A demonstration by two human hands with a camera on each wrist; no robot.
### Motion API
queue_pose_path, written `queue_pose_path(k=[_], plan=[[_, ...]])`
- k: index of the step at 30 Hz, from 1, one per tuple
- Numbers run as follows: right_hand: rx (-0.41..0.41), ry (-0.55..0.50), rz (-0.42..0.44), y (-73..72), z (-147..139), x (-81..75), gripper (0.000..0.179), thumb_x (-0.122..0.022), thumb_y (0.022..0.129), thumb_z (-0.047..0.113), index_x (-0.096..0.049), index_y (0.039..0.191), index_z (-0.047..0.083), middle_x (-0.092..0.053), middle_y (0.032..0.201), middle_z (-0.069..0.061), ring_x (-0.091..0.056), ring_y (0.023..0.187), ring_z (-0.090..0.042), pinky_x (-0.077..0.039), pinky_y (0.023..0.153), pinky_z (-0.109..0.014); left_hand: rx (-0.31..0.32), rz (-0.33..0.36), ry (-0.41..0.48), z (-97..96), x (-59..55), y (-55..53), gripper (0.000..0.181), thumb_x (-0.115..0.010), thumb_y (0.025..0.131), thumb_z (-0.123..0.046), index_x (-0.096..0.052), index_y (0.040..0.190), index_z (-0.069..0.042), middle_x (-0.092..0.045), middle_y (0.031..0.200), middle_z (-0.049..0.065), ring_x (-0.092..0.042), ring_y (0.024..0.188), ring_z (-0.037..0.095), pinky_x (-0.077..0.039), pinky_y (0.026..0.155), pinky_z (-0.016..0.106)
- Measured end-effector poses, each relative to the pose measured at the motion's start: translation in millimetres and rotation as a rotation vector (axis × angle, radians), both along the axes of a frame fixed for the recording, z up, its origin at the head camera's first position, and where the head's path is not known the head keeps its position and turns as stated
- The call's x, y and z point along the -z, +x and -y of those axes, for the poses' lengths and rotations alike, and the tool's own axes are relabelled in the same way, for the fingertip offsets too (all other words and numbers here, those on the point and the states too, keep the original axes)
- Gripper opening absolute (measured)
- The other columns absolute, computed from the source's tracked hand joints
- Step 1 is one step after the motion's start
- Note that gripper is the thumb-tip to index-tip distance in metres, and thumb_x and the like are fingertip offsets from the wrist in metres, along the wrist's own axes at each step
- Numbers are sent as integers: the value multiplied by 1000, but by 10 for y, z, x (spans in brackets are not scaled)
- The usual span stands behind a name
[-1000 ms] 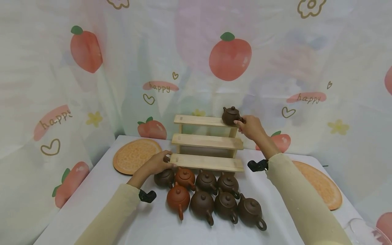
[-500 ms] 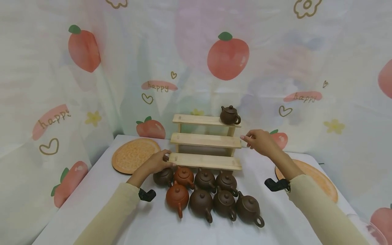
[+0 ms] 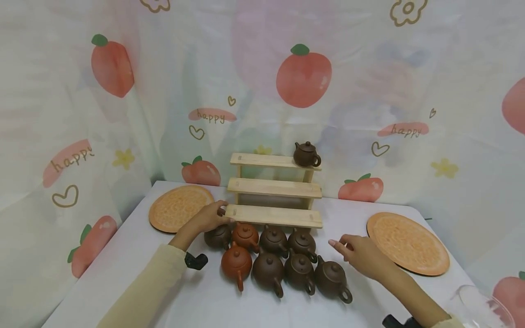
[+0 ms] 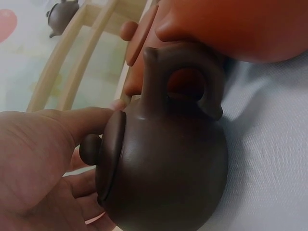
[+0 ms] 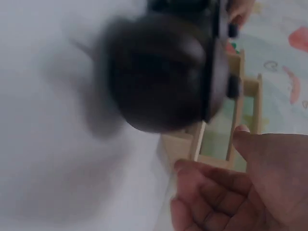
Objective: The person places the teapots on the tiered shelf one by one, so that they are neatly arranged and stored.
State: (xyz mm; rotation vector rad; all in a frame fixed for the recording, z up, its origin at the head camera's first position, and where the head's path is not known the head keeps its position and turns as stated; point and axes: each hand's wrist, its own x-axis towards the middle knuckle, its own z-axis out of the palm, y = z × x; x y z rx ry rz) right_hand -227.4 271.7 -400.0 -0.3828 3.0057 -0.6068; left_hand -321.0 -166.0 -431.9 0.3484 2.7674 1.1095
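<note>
A tiered wooden shelf (image 3: pixel 274 216) stands at the back, with one dark brown teapot (image 3: pixel 306 154) on the right of its top tier. My left hand (image 3: pixel 208 217) grips the left end of the lowest tier, thumb at its front edge. Right beneath that hand is a dark teapot (image 4: pixel 166 163), filling much of the left wrist view. Several more teapots crowd before the shelf, among them two reddish ones, such as the front red teapot (image 3: pixel 236 263). Loosely curled and holding nothing, my right hand (image 3: pixel 362 255) hovers right of the front-right dark teapot (image 3: pixel 331 278).
Round orange-patterned mats lie on the white table, one left mat (image 3: pixel 174 212) and one right mat (image 3: pixel 410 246). A clear plastic container (image 3: pixel 477 307) sits at the lower right. A printed fabric backdrop (image 3: pixel 254 54) closes off the back and left side.
My right hand has let go of the teapot on the top tier and come down toward the front-right teapots. The left hand stays at the shelf's end.
</note>
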Motion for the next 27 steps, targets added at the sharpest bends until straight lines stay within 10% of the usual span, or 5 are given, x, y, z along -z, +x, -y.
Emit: queue_pose_path(k=[8, 15, 27], plan=[[102, 65, 128, 363, 2, 193, 60, -39, 110, 61, -58, 78, 14, -50, 67, 0, -53, 70, -18, -44, 67, -39, -7, -12, -27, -5, -10, 18, 67, -75, 99, -27, -48, 151, 5, -69, 130, 28, -65, 123, 43, -51, 104, 56], [133, 0, 250, 551, -56, 180, 80, -27, 110, 65, -73, 120, 0, -76, 105, -12, -70, 106, -38, -50, 98, -63, -3, -19, -25, -21, -7, 10, 67, -75, 99, -27, -48, 151, 5, -69, 129, 28, -66, 123, 43, -50, 105, 57], [121, 19, 198, 797, 72, 455, 41, -74, 97, 48, -63, 93, 8, -55, 73, 0, -52, 71, -19, -47, 68, -41, 29, -26, -13, 2, 0, 14, 70, -74, 99, -32, -46, 152, 7, -69, 130, 29, -66, 123, 43, -52, 103, 56]])
